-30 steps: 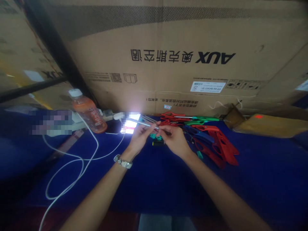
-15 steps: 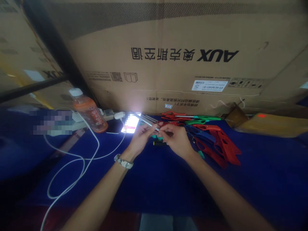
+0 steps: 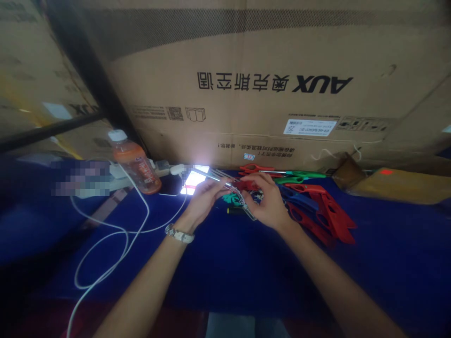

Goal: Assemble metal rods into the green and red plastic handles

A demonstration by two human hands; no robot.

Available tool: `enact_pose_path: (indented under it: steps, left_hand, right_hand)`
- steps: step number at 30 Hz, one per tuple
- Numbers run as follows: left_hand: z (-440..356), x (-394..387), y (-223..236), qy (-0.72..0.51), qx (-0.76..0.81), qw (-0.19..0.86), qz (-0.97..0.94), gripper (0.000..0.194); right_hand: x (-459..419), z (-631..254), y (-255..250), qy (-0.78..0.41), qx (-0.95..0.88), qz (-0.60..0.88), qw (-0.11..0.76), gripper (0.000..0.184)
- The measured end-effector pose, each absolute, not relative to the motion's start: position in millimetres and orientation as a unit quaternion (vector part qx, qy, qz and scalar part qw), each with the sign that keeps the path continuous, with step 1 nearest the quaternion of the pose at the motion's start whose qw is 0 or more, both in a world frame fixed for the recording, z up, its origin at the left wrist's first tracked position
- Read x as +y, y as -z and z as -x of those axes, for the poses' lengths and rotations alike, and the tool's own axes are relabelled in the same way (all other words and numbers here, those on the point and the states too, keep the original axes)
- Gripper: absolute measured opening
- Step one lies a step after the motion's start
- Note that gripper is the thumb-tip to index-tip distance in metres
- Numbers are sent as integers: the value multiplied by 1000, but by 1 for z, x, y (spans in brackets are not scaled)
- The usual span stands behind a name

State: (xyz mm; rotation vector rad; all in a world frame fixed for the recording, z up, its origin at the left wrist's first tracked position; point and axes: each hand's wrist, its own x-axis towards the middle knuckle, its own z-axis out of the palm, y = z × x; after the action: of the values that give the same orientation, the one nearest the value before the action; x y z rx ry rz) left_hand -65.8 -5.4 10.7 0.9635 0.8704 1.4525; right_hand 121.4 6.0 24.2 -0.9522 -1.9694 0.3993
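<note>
My left hand, with a watch on its wrist, pinches a thin silver metal tube that slants down to the right. Thin wires run from the tube's right end to a small pale rectangular part hanging beside my right hand. The right thumb and fingers are spread around the wires; a firm grip on them is not visible. Behind the hands lie red plastic handle-shaped pieces, a blue one and a green one. A lit phone lies behind my left hand.
A bottle of orange drink leans at the left near a power strip. A white cable loops over the blue tabletop. A large cardboard box stands behind; a yellowish package lies right.
My right hand has released its pinch at the tube's end and moved right, its fingers spreading. The wires and small rectangular part now show. My left hand still holds the tube.
</note>
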Motion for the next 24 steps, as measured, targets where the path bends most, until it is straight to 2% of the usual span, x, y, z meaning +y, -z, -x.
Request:
enact_pose_path:
  steps: [2,4,7,9,12,18,24]
  left_hand:
    - [65,-6,-11,-610,366,565,-418,26]
    - [65,-7,-11,-600,362,570,-428,26]
    - [63,-8,-9,-588,364,576,-436,26]
    - [63,-8,-9,-579,366,579,-443,26]
    - [63,-9,-9,-568,369,580,-452,27]
    - [67,-10,-12,-572,410,544,-457,30]
    - [69,-7,-11,-606,426,495,-455,28]
  right_hand:
    - [14,-132,-22,-135,-816,401,394,53]
    - [23,-141,-17,-170,-830,405,344,61]
    - [34,-148,-9,-233,-840,378,312,42]
    - [37,-149,-6,-225,-840,373,321,28]
    - [36,-148,-6,-204,-843,366,338,15]
    - [27,-152,-4,-290,-803,383,354,17]
    - [22,-156,3,-271,-784,415,375,18]
